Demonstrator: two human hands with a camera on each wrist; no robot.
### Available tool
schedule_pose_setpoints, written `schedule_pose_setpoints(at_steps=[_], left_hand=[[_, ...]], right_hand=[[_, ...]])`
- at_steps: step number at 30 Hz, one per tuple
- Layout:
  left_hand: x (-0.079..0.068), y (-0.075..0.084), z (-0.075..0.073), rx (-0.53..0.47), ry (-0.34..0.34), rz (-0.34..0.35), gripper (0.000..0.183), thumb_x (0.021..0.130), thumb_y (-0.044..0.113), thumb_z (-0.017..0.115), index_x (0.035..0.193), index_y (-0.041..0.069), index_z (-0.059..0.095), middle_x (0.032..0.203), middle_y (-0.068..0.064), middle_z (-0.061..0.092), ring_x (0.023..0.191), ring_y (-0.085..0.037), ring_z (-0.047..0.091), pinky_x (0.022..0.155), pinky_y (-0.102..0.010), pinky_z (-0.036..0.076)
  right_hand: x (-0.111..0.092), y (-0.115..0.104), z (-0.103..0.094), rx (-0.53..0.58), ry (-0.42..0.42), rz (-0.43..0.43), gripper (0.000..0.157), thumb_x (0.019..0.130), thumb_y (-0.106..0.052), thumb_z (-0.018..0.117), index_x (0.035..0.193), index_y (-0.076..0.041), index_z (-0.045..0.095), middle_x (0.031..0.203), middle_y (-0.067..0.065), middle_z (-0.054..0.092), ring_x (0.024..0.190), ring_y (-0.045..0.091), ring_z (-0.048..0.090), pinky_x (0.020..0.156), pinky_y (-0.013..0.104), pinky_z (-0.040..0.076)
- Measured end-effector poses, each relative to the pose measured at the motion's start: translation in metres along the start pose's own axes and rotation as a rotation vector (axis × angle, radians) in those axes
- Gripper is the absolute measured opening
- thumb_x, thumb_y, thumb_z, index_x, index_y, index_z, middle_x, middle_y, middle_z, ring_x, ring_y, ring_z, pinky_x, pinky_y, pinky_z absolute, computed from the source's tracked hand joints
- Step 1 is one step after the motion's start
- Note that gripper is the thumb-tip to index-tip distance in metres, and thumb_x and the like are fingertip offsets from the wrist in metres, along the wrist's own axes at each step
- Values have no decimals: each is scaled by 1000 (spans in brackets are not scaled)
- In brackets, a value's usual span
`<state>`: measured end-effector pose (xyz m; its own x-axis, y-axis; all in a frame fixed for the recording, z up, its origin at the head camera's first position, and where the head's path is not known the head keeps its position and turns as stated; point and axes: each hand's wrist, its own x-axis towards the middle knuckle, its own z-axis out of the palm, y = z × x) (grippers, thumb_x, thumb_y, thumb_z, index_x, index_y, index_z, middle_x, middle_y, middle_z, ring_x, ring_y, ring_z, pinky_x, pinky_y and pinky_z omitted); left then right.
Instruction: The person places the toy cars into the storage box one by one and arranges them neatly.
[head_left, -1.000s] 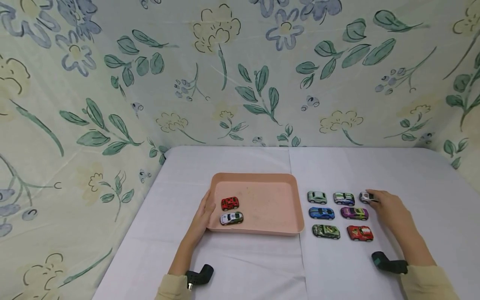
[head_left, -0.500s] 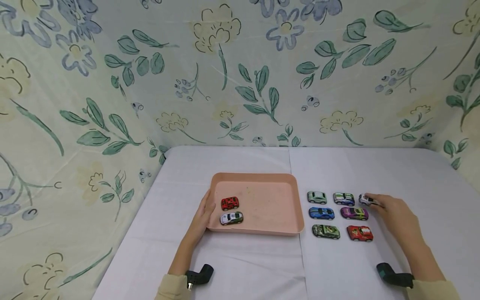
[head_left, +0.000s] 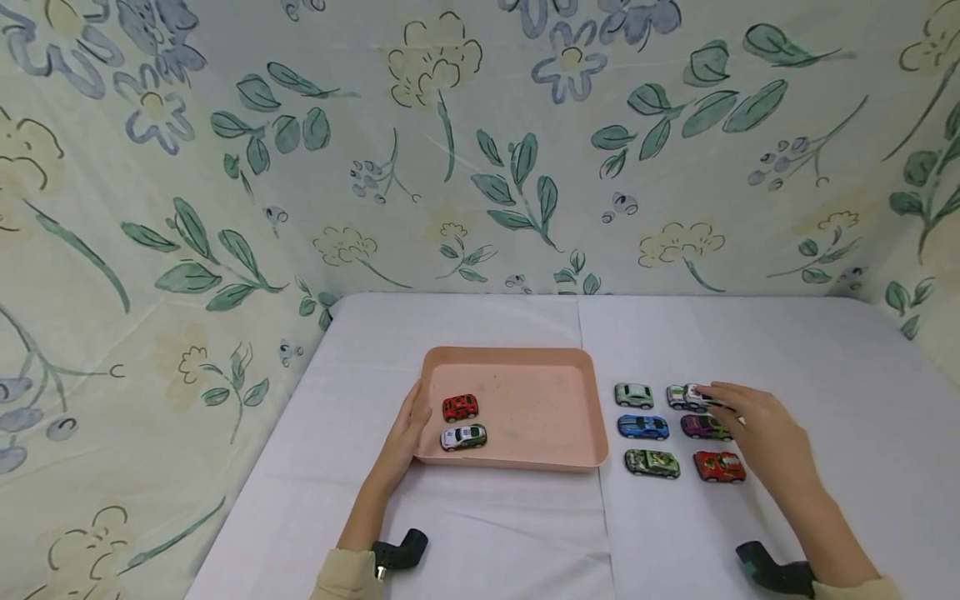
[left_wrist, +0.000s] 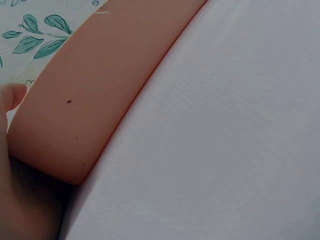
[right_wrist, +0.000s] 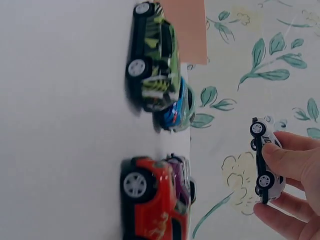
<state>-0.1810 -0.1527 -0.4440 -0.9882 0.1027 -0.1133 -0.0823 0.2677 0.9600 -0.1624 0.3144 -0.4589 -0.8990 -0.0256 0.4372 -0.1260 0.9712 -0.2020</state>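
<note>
My left hand (head_left: 407,421) grips the left edge of a shallow pink tray (head_left: 540,408), seen from its outer wall (left_wrist: 100,75) in the left wrist view. Inside the tray, near that hand, a red toy car (head_left: 460,407) lies behind a white toy car (head_left: 463,437). My right hand (head_left: 765,425) pinches a small white and black toy car (right_wrist: 267,160) between thumb and fingers, raised above the tablecloth. In the head view it hovers over a white, blue and green car (head_left: 681,397) and partly covers a purple car (head_left: 701,427).
Right of the tray stand a pale green car (head_left: 633,395), a blue car (head_left: 642,427), a camouflage-green car (head_left: 652,463) and a red car (head_left: 720,467). They sit close together on the white tablecloth (head_left: 517,533). Flowered cloth (head_left: 480,167) hangs behind.
The right hand has lifted the small white and black car off the tablecloth's far right and carried it leftward over the neighbouring cars. The left hand and tray have stayed put.
</note>
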Motion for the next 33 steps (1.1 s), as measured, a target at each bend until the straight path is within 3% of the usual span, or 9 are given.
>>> schedule_pose_setpoints(at_steps=[3,6,10,14,21,26,33], left_hand=[[-1,1,0,1,1,1,63,96,42,36,147,16,10,154,-9,8,142,-31,4,113,-54,6],[0,0,0,-4,-1,6,63,96,42,36,147,16,10,154,-9,8,142,-31,4,113,-54,6],[0,-1,0,-10,-1,11,63,96,41,37,147,16,10,154,-9,7,142,-31,3,113,-54,5],[1,-2,0,-10,-2,13,63,96,41,37,147,16,9,154,-9,7,142,-30,3,114,-53,5],[0,0,0,-7,-2,2,64,96,43,36,147,16,9,154,-9,7,142,-31,3,113,-53,6],[-2,3,1,-3,1,0,64,96,42,37,147,17,10,154,-9,7,142,-31,4,114,-53,6],[1,-1,0,-5,-2,-1,63,96,41,37,147,16,9,154,-9,7,142,-31,4,114,-52,6]], right_hand=[[0,12,29,-25,49,-43,48,80,-16,67,123,-35,55,122,6,59,109,32,50,69,55,48],[3,3,36,-25,72,-83,46,80,-19,68,121,-36,56,122,2,59,111,28,51,71,52,51],[8,-26,28,-21,93,-148,42,81,-22,67,119,-35,57,120,0,60,109,26,54,67,46,53],[13,-69,2,58,73,-198,38,78,-14,68,114,-24,63,115,7,63,105,30,56,65,47,53],[22,-105,9,73,86,-293,35,82,-20,65,116,-30,62,113,2,64,100,27,58,61,39,55],[29,-147,-4,176,30,-329,39,75,-8,70,112,-20,64,109,7,65,99,27,60,69,40,56],[35,-183,11,167,-15,-375,36,76,-12,71,109,-24,65,109,-1,65,101,19,60,76,34,55]])
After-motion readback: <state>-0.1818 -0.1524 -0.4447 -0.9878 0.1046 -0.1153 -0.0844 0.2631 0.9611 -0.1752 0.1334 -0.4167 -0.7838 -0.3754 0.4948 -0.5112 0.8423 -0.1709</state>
